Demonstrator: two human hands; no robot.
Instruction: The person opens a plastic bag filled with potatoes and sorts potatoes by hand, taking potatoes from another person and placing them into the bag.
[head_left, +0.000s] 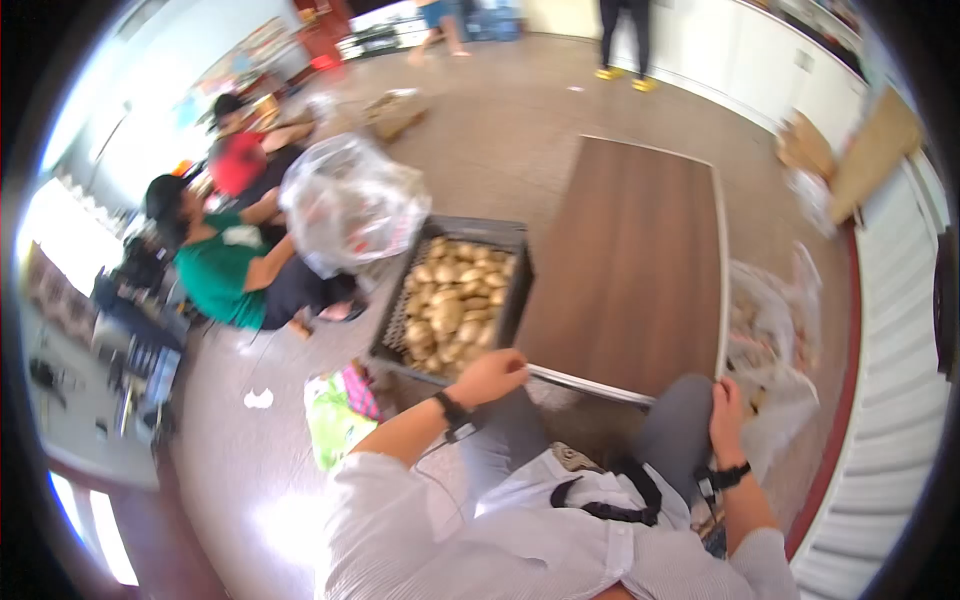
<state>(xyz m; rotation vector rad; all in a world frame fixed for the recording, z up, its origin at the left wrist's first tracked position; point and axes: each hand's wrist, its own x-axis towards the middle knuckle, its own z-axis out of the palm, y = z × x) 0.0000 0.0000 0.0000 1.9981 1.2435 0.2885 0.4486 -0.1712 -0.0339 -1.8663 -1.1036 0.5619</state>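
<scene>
A black plastic crate (pixel 520 250) full of round, tan, potato-like items (pixel 447 315) stands on the floor. My left hand (pixel 490 377) is at its near right corner, above my left knee, with fingers curled together and nothing visible in them. Beside the crate is a low brown table (pixel 625 260) with a pale edge. My right hand (pixel 727 412) rests against the outer side of my right knee, near the table's near right corner; its fingers are blurred and partly hidden. Clear plastic bags (pixel 775 400) with contents I cannot make out lie right of the table.
A person in green (pixel 220 265) sits left of the crate by a large clear bag (pixel 350 200); a person in red (pixel 238 163) sits behind. Another person's legs (pixel 625 35) stand near white cabinets (pixel 740 60). A green and pink bag (pixel 335 410) lies on the floor.
</scene>
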